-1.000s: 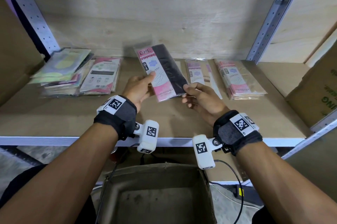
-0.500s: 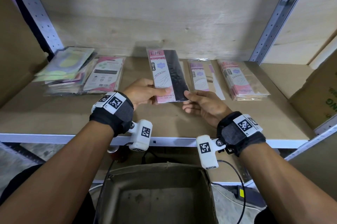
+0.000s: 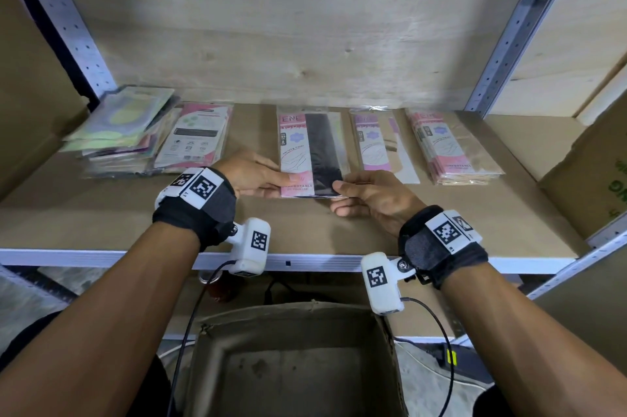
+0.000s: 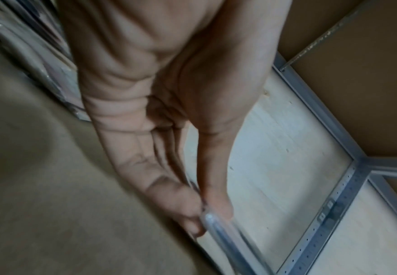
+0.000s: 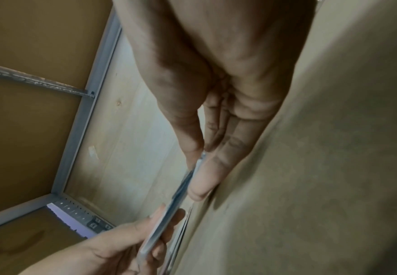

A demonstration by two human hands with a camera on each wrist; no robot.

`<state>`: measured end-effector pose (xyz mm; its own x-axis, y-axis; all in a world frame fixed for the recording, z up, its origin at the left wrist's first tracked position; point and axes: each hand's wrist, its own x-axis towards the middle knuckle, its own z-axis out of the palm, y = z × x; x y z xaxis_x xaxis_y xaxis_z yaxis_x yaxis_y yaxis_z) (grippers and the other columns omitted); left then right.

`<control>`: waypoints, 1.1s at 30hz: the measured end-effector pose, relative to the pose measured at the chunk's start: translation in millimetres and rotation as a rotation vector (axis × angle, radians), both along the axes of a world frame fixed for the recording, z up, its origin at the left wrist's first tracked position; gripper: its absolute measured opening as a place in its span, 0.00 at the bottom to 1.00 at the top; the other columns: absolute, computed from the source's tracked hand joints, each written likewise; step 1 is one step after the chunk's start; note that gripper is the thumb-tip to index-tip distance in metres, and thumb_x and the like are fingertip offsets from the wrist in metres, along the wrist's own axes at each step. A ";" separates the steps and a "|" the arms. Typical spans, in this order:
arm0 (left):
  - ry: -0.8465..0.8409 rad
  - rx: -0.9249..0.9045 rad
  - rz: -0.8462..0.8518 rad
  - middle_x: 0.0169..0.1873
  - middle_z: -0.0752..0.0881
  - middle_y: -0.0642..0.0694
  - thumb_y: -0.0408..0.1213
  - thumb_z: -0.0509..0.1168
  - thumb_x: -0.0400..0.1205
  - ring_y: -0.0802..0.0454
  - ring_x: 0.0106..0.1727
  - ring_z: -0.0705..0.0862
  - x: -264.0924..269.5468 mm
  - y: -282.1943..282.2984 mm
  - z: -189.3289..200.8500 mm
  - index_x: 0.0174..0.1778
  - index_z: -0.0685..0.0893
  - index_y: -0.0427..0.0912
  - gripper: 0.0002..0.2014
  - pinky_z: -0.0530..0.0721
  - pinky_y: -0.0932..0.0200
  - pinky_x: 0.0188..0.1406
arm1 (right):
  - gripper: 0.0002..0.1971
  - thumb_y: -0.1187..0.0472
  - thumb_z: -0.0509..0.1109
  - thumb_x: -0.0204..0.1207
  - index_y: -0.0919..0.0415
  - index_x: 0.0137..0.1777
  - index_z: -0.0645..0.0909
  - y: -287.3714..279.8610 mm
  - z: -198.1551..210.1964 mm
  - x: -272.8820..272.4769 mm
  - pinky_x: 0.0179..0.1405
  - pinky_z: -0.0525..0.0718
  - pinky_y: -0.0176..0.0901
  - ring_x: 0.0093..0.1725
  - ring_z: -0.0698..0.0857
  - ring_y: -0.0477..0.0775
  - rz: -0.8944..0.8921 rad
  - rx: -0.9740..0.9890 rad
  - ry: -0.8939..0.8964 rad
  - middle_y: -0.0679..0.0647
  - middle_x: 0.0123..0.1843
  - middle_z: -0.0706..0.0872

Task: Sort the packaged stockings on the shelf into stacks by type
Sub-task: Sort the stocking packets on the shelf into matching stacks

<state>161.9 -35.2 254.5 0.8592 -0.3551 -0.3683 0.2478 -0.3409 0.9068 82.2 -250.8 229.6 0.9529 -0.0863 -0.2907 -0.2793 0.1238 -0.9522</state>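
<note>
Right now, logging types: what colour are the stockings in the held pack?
Black, clearest in the head view.

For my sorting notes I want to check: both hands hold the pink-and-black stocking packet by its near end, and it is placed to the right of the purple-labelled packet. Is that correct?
Not quite. The left hand and right hand do pinch the near end of the pink-and-black stocking packet, but the head view shows it to the left of the purple-labelled packet, not right.
</note>
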 end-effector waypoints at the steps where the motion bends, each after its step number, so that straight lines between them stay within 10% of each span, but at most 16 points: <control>1: 0.016 -0.017 -0.008 0.52 0.93 0.39 0.29 0.76 0.77 0.55 0.40 0.93 0.6 1.9 1.4 0.60 0.88 0.31 0.16 0.90 0.67 0.37 | 0.14 0.68 0.76 0.76 0.76 0.57 0.81 0.4 0.4 1.3 0.30 0.90 0.40 0.34 0.92 0.58 -0.009 -0.002 -0.006 0.68 0.38 0.90; 11: -0.171 0.054 0.187 0.56 0.89 0.30 0.21 0.74 0.77 0.47 0.40 0.89 22.7 30.6 14.9 0.64 0.84 0.24 0.19 0.91 0.63 0.39 | 0.07 0.69 0.78 0.74 0.72 0.44 0.84 38.7 16.5 46.8 0.31 0.88 0.40 0.24 0.85 0.49 -0.002 -0.308 -0.057 0.61 0.29 0.85; 19: -0.257 0.208 0.341 0.54 0.89 0.28 0.19 0.75 0.75 0.36 0.49 0.90 49.9 48.6 10.9 0.56 0.87 0.23 0.13 0.91 0.60 0.33 | 0.19 0.60 0.83 0.68 0.76 0.52 0.87 80.8 29.1 88.9 0.49 0.92 0.58 0.46 0.93 0.64 0.001 -0.656 0.000 0.68 0.44 0.92; 23: -0.273 0.349 0.300 0.52 0.91 0.31 0.24 0.74 0.76 0.37 0.53 0.91 63.0 57.0 3.6 0.53 0.90 0.28 0.11 0.89 0.42 0.59 | 0.20 0.58 0.83 0.67 0.74 0.52 0.87 87.4 34.0 92.5 0.46 0.92 0.50 0.41 0.92 0.58 0.067 -0.805 0.036 0.64 0.43 0.91; 33: -0.279 0.403 0.243 0.52 0.90 0.29 0.29 0.75 0.75 0.35 0.56 0.90 59.4 56.6 -0.3 0.55 0.88 0.25 0.14 0.89 0.40 0.59 | 0.23 0.59 0.84 0.66 0.71 0.58 0.84 102.3 35.1 98.7 0.54 0.90 0.58 0.53 0.89 0.66 0.126 -0.909 0.045 0.67 0.56 0.87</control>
<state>221.3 21.4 254.1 0.9835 -0.0115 -0.1807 0.1319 -0.6380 0.7587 180.8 -148.4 264.7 0.9603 -0.1962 -0.1984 -0.2788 -0.7011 -0.6562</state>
